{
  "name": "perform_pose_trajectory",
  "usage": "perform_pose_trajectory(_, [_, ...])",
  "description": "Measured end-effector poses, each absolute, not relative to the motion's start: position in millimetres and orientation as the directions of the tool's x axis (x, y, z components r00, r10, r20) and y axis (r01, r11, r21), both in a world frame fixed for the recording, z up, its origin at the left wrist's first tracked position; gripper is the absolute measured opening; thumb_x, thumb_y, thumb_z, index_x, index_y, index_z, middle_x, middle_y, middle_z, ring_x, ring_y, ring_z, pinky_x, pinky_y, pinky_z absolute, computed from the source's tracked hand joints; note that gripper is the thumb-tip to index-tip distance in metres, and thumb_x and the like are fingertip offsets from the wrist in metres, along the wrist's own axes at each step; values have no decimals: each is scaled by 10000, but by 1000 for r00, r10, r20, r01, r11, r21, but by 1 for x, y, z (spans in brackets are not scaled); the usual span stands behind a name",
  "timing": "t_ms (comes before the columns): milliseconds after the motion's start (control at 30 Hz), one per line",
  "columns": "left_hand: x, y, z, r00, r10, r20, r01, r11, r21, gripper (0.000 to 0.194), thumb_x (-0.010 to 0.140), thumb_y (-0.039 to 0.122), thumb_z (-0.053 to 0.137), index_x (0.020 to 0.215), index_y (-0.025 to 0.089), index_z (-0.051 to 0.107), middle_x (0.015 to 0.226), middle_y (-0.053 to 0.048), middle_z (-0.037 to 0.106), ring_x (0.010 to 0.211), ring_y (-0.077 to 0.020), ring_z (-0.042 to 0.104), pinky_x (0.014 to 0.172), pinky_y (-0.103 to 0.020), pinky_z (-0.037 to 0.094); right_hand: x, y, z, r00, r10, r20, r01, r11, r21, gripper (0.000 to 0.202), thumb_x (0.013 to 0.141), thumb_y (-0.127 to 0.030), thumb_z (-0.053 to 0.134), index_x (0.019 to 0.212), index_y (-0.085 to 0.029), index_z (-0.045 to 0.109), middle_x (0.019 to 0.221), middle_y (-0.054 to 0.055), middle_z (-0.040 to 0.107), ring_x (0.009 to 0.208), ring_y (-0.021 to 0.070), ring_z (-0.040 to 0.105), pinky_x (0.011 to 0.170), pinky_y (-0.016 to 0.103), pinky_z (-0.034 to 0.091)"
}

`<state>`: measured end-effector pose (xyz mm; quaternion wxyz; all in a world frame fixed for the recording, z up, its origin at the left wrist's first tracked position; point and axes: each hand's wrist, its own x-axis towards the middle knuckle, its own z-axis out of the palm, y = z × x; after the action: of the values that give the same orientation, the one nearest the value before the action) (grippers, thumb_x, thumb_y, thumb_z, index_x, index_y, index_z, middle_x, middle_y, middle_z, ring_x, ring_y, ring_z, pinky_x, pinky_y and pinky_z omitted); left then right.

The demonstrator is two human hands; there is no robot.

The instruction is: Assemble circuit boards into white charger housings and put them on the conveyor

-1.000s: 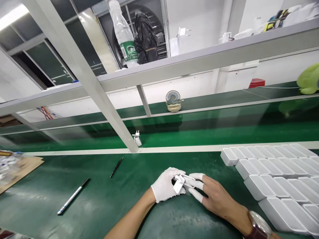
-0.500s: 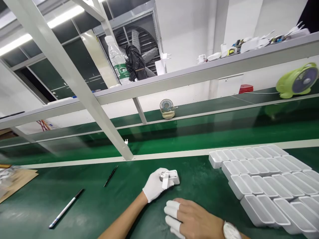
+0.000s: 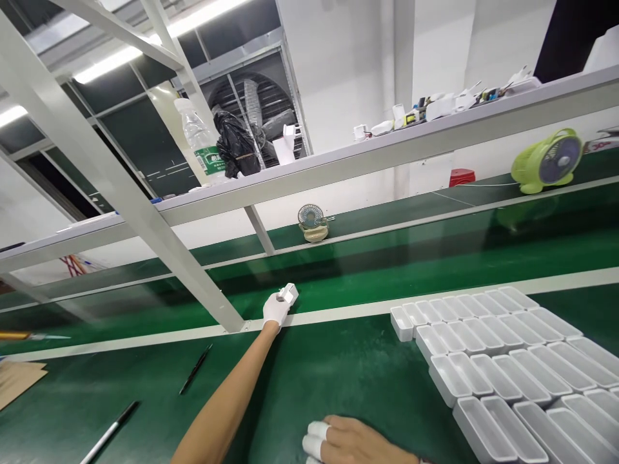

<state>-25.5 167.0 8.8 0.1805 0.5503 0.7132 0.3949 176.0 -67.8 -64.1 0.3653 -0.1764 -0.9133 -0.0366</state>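
My left hand [image 3: 275, 309], in a white glove, is stretched forward over the white strip at the edge of the green conveyor belt [image 3: 387, 270]. It grips a small white plug adapter [image 3: 289, 294] at its fingertips. My right hand [image 3: 353, 443] rests on the green worktable [image 3: 329, 374] at the bottom edge of the view, with white finger cots on two fingertips and nothing in it.
Rows of white plastic trays [image 3: 488, 361] cover the table at right. Two pens [image 3: 195, 368] lie at left, near a cardboard sheet [image 3: 17, 380]. A slanted metal post [image 3: 126, 193] meets the table beside my left hand. A small fan [image 3: 312, 222] and a green fan [image 3: 549, 160] stand beyond the belt.
My left hand has carried the white adapter away from my right hand and forward to the belt's edge. My right hand has drawn back toward me. The view has tilted upward.
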Motion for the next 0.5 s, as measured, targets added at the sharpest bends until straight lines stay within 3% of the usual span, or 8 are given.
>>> perform_pose_trajectory(133, [-26, 168, 7, -350, 923, 158, 540, 61, 840, 236, 886, 225, 693, 1079, 109, 624, 984, -69, 693, 837, -154, 675, 808, -333, 572, 180, -68, -55, -695, 290, 658, 353, 935, -40, 186, 1016, -317, 564, 892, -213, 655, 922, 15, 746, 840, 129, 673, 792, 233, 517])
perform_pose_trajectory(233, [-21, 157, 10, -426, 885, 188, 508, 62, 859, 402, 869, 179, 669, 1228, 74, 523, 1133, -152, 638, 911, -173, 663, 864, -357, 558, 191, -69, -40, -753, 211, 623, 296, 955, 34, 211, 1009, -307, 573, 824, -223, 631, 964, 0, 733, 856, 126, 651, 767, 253, 488])
perform_pose_trajectory(300, [-7, 143, 14, -416, 881, 227, 519, 24, 854, 412, 866, 211, 653, 1229, 77, 511, 1146, -161, 607, 939, -191, 643, 890, -379, 543, 197, -71, -33, -769, 191, 610, 281, 958, 54, 205, 1004, -298, 575, 819, -223, 624, 961, -4, 723, 837, 125, 635, 752, 267, 468])
perform_pose_trajectory(400, [33, 113, 22, -203, 938, 282, 539, -133, 831, 352, 851, 265, 651, 1168, 137, 564, 1036, -85, 625, 906, -181, 633, 875, -342, 532, 201, -73, -28, -766, 210, 607, 300, 953, 50, 194, 987, -293, 583, 815, -207, 614, 907, -1, 696, 832, 141, 616, 729, 290, 444])
perform_pose_trajectory(500, [85, 78, 30, 200, 951, 237, 508, -307, 805, 345, 819, 282, 679, 1150, 194, 636, 940, -33, 679, 808, -163, 643, 780, -301, 534, 200, -75, -30, -754, 235, 614, 321, 946, 32, 226, 972, -293, 577, 771, -189, 589, 831, -5, 651, 813, 156, 592, 689, 309, 423])
